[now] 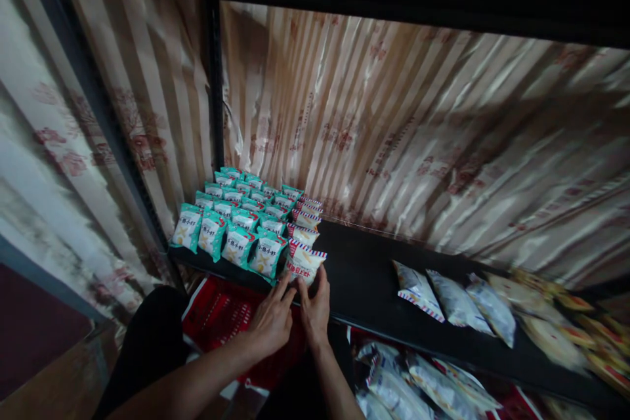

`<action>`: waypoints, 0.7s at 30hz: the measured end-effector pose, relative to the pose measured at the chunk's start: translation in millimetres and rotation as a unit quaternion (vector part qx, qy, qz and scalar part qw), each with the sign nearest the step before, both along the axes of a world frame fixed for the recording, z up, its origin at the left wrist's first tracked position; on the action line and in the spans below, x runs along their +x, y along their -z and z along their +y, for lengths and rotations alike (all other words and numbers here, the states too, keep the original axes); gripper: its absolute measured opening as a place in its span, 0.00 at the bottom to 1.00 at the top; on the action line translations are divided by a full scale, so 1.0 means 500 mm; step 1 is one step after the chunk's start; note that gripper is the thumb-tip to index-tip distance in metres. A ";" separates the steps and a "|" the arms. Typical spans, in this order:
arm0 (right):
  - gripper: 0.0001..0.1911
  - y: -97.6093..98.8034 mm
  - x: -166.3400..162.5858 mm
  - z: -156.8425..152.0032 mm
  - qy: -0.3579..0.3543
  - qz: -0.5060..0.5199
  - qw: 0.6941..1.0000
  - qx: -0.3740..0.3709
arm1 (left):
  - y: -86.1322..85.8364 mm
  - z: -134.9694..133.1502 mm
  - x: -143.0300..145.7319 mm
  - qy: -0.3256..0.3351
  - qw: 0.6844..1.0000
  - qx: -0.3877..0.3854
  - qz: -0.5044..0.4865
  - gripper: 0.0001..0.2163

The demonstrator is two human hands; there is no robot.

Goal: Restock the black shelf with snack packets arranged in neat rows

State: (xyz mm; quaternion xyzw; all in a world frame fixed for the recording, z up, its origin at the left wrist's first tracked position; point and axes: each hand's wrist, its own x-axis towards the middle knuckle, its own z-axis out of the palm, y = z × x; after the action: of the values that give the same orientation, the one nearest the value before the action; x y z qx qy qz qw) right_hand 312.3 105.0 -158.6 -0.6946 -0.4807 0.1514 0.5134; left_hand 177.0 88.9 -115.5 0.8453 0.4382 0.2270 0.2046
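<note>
Both my hands meet at the front of a black shelf (364, 282). My left hand (272, 320) and my right hand (316, 307) pinch the lower edge of a white snack packet with red-and-blue striped trim (305, 262), which stands upright at the head of a short row of like packets (306, 216). Left of that row stand several rows of teal snack packets (231, 216), upright and close together. Fingers of both hands are closed on the packet's bottom corners.
Loose white and yellow packets (457, 302) lie flat on the shelf's right side. A red plastic basket (221, 315) sits below the shelf, more packets (413, 387) beside it. Striped floral curtain (394, 144) hangs behind; a dark shelf board runs overhead.
</note>
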 end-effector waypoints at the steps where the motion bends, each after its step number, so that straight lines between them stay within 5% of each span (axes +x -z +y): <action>1: 0.41 0.003 0.000 0.000 -0.009 0.008 1.000 -0.006 | 0.002 0.002 0.001 -0.001 1.000 0.000 0.002 0.24; 13: 0.44 -0.005 -0.001 0.005 -0.001 0.019 1.000 -0.014 | 0.074 0.017 -0.051 -0.094 0.986 0.136 -0.014 0.28; 21: 0.43 0.011 -0.009 0.041 -0.015 0.009 0.999 -0.027 | 0.094 0.055 -0.062 -0.113 0.981 0.155 -0.021 0.29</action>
State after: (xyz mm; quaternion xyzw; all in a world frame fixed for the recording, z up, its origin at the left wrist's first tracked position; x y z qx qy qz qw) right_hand 307.6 125.3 -164.3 -0.6996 -0.4821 0.1786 0.4962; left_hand 146.1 116.4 -162.4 0.8068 0.4858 0.3319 0.0532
